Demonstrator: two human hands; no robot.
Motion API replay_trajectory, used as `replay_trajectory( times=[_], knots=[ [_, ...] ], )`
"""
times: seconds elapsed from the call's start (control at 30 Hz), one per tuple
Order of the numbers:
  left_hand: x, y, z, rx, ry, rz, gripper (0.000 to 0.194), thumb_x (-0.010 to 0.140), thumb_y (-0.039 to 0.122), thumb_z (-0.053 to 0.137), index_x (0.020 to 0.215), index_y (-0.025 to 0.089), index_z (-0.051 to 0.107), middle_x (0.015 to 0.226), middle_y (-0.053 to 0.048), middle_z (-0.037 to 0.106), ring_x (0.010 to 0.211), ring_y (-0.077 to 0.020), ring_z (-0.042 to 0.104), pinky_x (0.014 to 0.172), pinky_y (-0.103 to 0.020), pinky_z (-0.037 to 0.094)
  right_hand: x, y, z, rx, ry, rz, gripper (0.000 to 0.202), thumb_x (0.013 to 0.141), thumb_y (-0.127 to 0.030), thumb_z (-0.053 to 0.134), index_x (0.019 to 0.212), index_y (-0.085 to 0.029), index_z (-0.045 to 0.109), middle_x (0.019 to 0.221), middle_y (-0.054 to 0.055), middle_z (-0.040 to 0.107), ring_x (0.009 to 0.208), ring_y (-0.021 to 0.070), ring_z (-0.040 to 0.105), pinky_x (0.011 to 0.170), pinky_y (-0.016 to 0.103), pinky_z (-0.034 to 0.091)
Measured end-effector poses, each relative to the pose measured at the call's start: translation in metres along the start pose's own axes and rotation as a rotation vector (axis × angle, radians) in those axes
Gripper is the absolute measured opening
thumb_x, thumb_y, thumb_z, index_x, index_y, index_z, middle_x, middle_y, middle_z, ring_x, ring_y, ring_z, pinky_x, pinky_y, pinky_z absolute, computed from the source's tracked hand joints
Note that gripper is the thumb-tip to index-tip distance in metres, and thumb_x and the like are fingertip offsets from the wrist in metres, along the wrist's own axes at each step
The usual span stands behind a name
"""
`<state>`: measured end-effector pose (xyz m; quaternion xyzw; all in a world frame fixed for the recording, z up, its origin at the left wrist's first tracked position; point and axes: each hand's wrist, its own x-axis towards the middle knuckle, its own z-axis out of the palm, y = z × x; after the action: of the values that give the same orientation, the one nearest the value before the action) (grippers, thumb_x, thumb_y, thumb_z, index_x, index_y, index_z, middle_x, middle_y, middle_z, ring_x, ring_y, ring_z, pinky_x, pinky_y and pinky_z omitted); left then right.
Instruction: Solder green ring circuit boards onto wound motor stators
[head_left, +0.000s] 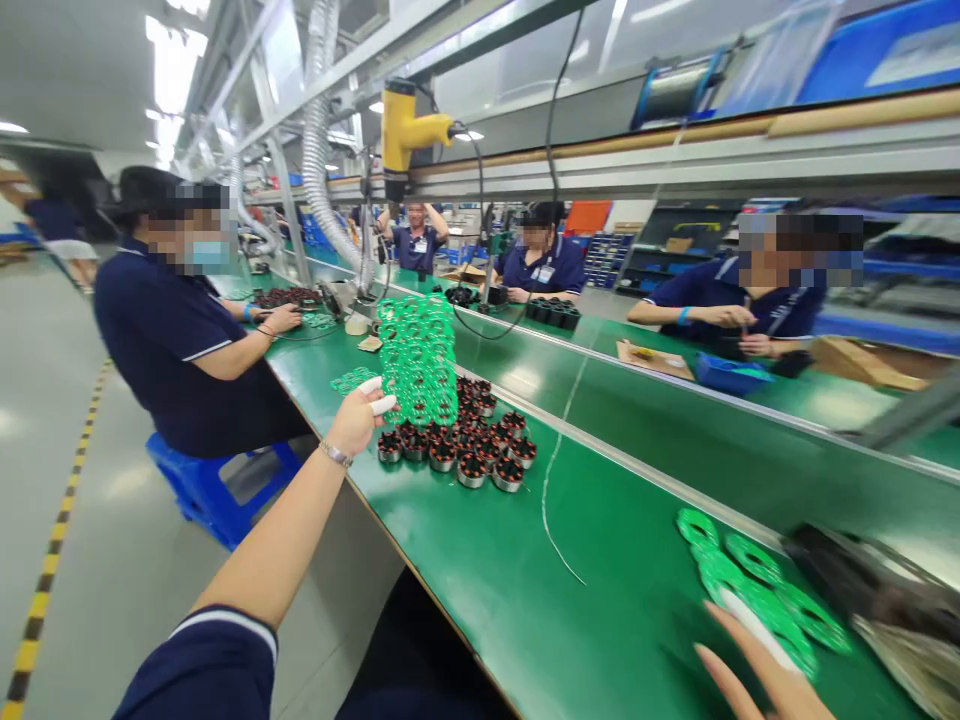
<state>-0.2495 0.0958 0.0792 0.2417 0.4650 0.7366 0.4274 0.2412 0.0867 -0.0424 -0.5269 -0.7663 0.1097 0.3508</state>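
My left hand [361, 415], with white finger cots on its fingertips, pinches a green circuit board panel [418, 360] by its lower left edge. The panel is upright, with rows of ring shapes, above the bench. Below and behind it stand several motor stators [472, 465] with copper windings and black tops. At the lower right, my right hand [757, 660] has its fingers apart, one of them in a white cot. It is over or beside several loose green ring-shaped boards [750, 580]; motion blur hides whether it touches them.
A thin white wire [551, 500] trails onto the green bench [480, 560]. A yellow heat gun [409, 135] hangs overhead. Dark, blurred material [862, 570] lies at the right. A co-worker [180, 310] sits at the left on a blue stool [217, 490]; others work across the bench.
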Motion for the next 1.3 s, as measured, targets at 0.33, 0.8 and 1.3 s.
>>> replay_trajectory(
  times=[0.33,0.8,1.3],
  knots=[
    [-0.143,-0.099,0.115,0.17,-0.602,-0.151,0.04,0.06,0.015,0.072,0.098,0.016,0.062,0.081,-0.002,0.066,0.067,-0.0112,0.057,0.064,-0.023,0.046,0.048,-0.135,-0.016,0.985,0.1,0.388,0.043,0.068,-0.041,0.066,0.106,-0.026,0.054,0.097,0.001,0.062,0.079,0.0149,0.058,0.071,0.031,0.05],
    [-0.183,-0.11,0.128,-0.109,-0.543,-0.374,0.026,0.064,0.031,0.072,0.084,0.016,0.065,0.073,-0.002,0.059,0.065,-0.0113,0.051,0.058,-0.024,0.043,0.019,-0.126,-0.027,1.264,0.246,0.531,0.026,0.057,-0.03,0.075,0.079,-0.023,0.063,0.081,-0.002,0.064,0.073,0.0141,0.055,0.054,0.024,0.043],
    [-0.178,-0.11,0.128,-0.174,-0.464,-0.377,0.024,0.067,0.032,0.071,0.084,0.017,0.064,0.069,0.001,0.054,0.06,-0.0077,0.048,0.046,-0.018,0.033,0.014,-0.113,-0.037,1.306,0.295,0.475,0.021,0.06,-0.032,0.074,0.074,-0.024,0.061,0.076,-0.003,0.063,0.067,0.0124,0.056,0.053,0.025,0.042]
  ],
)
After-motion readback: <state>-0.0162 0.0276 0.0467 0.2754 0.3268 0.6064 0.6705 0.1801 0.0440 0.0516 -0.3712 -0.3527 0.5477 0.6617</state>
